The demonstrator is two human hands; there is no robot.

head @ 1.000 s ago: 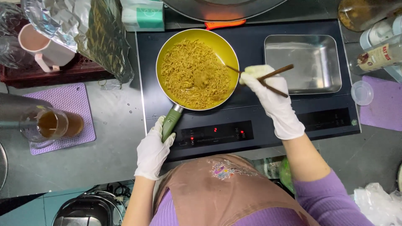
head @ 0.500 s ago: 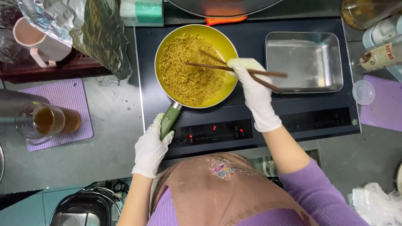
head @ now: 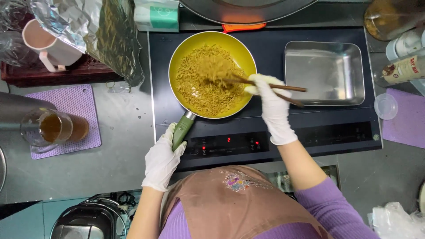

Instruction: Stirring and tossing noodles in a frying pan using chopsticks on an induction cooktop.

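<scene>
Her left hand [head: 162,160] is gripping the pan handle [head: 182,131] steady; right hand [head: 271,102] pinching chopsticks [head: 270,86] is lifting noodles [head: 208,79] — best kept low over the yellow pan [head: 177,62].

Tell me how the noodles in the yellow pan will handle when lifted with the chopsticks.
The noodles look thin and tangled, so they would probably come up floppy, in a clump. They look light, since the chopsticks in the right hand raise a tuft. Loose strands may slip off; the left hand on the green handle likely steadies the pan.
</scene>
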